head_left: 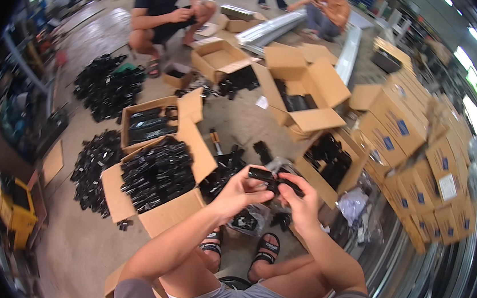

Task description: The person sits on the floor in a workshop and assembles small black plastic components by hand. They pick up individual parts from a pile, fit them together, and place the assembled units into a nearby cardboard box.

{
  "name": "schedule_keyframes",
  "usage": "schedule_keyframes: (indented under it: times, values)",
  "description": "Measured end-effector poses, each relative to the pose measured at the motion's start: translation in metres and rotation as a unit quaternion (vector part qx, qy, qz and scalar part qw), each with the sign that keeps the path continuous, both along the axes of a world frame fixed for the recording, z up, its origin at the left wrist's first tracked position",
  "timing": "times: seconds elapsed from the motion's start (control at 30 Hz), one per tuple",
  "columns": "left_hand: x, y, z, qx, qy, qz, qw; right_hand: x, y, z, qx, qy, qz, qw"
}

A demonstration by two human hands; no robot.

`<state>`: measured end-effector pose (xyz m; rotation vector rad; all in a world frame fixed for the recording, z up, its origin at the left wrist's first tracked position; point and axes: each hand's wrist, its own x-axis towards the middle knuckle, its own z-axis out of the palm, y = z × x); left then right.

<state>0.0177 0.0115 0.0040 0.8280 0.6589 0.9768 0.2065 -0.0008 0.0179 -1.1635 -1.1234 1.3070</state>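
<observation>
My left hand [241, 190] grips a glossy black plastic part [261, 175] between thumb and fingers, in front of my knees. On its other side, my right hand [297, 196] pinches at the same part or a second dark piece against it; I cannot tell which. Just left of my left hand, black parts [222, 173] lie heaped on the floor. An open carton [172, 214] beside my left forearm is filled with small black parts [158, 173]. Beyond my right hand, another open carton [346, 174] holds larger black pieces [326, 157].
Piles of black parts [109, 88] lie at the left, near a yellow machine [14, 211]. Closed cartons [396, 121] are stacked at the right beside long metal profiles [392, 284]. A co-worker [163, 9] crouches at the back left; another person [326, 14] sits farther back.
</observation>
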Motion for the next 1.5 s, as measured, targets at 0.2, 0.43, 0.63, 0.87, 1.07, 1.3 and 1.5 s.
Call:
schedule_keyframes:
  times: [0.2,0.43,0.63,0.87,1.07,1.3,1.5]
  values:
    - [0.022,-0.013,0.000,-0.007,0.054,0.031,0.998,0.002,-0.024,-0.012,0.001,-0.006,-0.073,0.997]
    - [0.023,-0.012,-0.010,-0.032,0.064,0.069,0.995,-0.009,-0.022,-0.035,-0.016,-0.093,-0.057,0.994]
    - [0.010,0.006,-0.015,-0.054,0.115,0.128,0.984,-0.014,-0.022,-0.048,-0.084,-0.122,0.038,0.988]
    - [-0.018,0.022,0.005,0.115,0.374,0.120,0.912,-0.003,-0.018,-0.076,-0.130,-0.121,0.205,0.963]
    - [-0.047,0.027,0.015,0.340,0.577,0.162,0.725,0.087,0.053,-0.176,-0.160,-0.453,0.298,0.825]
    - [-0.045,0.023,0.035,0.282,0.485,0.270,0.783,0.126,0.085,-0.229,-0.183,-0.595,0.223,0.750]
    - [-0.053,0.035,0.017,0.199,0.364,0.217,0.884,0.054,0.136,-0.249,0.010,-0.576,0.144,0.804]
